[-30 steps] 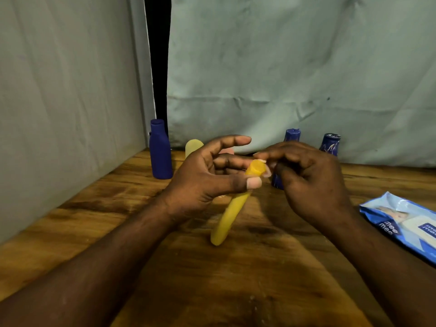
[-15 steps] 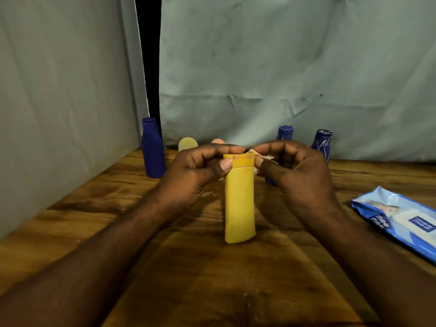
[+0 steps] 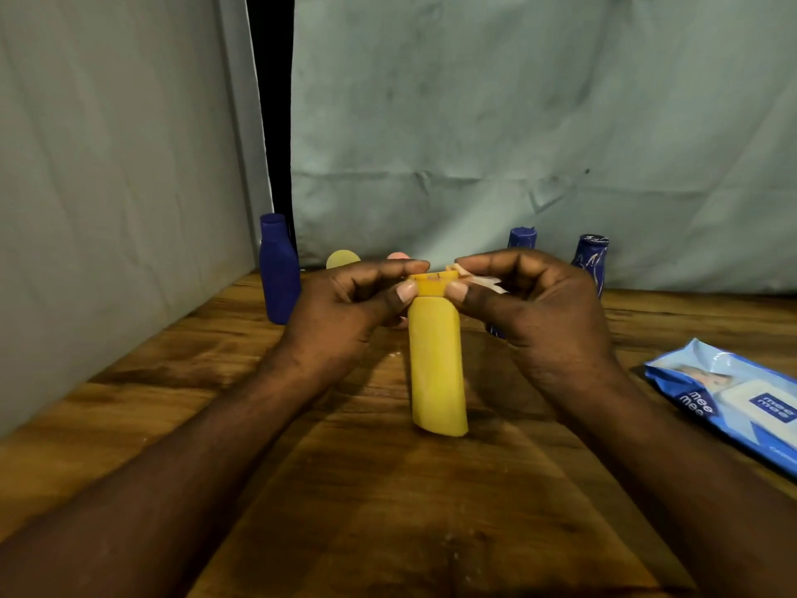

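Brown wood makes up the bench (image 3: 388, 511), with dark streaks running away from us. Two bare arms reach out over it.

In the middle a yellow bottle (image 3: 436, 364) stands almost straight up between the hands. Its bottom is down by the wood, but I cannot tell if it touches. The left hand (image 3: 345, 312) pinches the bottle's cap with curled fingers and thumb. The right hand (image 3: 539, 312) pinches the other side of the cap. Its curled fingers also hold a pale scrap (image 3: 487, 283), and I cannot make out what the scrap is.

Off to the right lies a blue pack (image 3: 733, 403). It says "mee mee" two times. The edge of the view cuts it off.

Further back, a tall blue bottle (image 3: 279, 274) stands on the left, near the corner. A round yellow top (image 3: 343, 258) and a pink bit (image 3: 399, 255) peek over the left hand, mostly hidden. Behind the right hand are a second blue bottle (image 3: 522, 237), mostly covered, and a third blue bottle (image 3: 591, 256) with pale squiggles too small to read.

Wrinkled grey cloth (image 3: 517, 123) hangs at the back and another sheet (image 3: 108, 187) on the left. A dark gap (image 3: 278, 101) shows between them.
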